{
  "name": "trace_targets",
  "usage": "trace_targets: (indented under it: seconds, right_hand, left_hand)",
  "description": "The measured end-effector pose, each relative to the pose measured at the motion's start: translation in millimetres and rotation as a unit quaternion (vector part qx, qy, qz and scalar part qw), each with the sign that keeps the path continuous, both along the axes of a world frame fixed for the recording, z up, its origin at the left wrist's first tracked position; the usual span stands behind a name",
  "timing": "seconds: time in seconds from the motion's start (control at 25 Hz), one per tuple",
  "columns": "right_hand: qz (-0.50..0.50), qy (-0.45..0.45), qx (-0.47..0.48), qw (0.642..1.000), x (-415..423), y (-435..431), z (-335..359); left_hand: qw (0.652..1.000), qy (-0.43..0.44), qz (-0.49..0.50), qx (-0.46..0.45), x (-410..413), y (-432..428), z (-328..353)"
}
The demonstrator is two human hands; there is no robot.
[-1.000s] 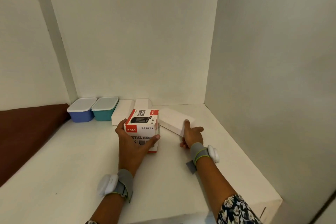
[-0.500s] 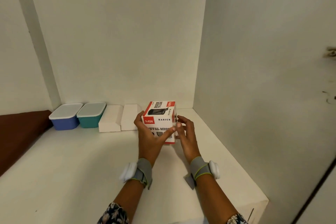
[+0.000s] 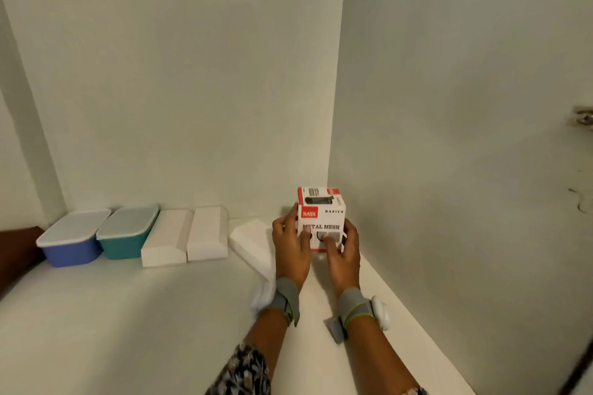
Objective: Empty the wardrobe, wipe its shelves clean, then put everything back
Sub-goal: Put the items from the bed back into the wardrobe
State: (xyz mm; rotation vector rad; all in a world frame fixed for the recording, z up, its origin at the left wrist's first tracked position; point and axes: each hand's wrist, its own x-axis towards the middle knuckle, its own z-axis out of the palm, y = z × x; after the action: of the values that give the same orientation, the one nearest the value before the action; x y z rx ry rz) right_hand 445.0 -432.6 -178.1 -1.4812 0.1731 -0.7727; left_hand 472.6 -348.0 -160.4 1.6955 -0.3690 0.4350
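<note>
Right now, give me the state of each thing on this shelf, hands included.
Metal Mesh box: upright, gripped by both hands.
Left hand: gripping its left side.
Right hand: gripping its right side.
Blue container: lid on.
Teal container: lid on.
Left white box: lying flat.
Middle white box: lying flat.
Angled white box: flat, skewed.

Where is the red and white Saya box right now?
In the head view, the red and white Saya box is near the shelf's back right corner, held between the left hand and right hand, just right of a flat white box.
</note>
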Motion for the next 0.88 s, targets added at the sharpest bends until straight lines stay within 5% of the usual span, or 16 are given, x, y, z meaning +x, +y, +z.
trace_targets:
  seconds: [0.24, 0.56, 0.88]
  right_hand:
    - [-0.006, 0.026, 0.001, 1.000, 54, -20, -6]
    - [-0.041, 0.128, -0.055, 0.989, 97, -24, -19]
    - [-0.087, 0.150, -0.101, 0.980, 101, -29, -16]
  left_hand:
    - [0.997, -0.042, 0.018, 0.056, 36, -9, -14]
    - [0.949, -0.074, 0.100, 0.288, 65, -7, -30]
    - [0.941, -0.126, 0.262, 0.176, 46, 7, -19]
